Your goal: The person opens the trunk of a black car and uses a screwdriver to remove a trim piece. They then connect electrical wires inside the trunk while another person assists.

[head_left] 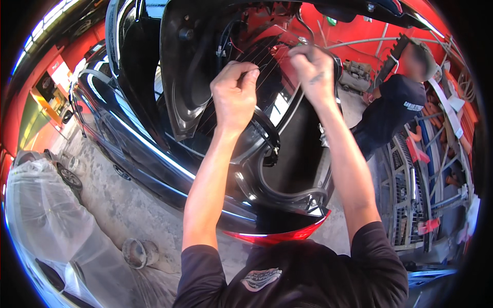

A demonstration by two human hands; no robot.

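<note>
Both my arms reach forward over a black car [154,154] whose rear is opened up. My left hand [235,93] is a closed fist, thumb against the fingers, in front of dark glass [267,84] crossed by fine lines. Farther right and slightly higher, my right hand [314,73] has its fingers curled in and a little blurred. What either hand holds, if anything, I cannot make out. A raised black panel [187,66] stands left of my left hand. Below the hands lies the opening's curved black rim [287,194], with a red tail light [282,233] near me.
Another person [393,102] in dark clothes stands at right, beside a metal rack [411,190] holding car parts. Plastic sheeting [56,220] covers a vehicle at left. A round bucket-like container [140,253] sits on the grey floor [115,210]. Red walls [354,43] stand behind.
</note>
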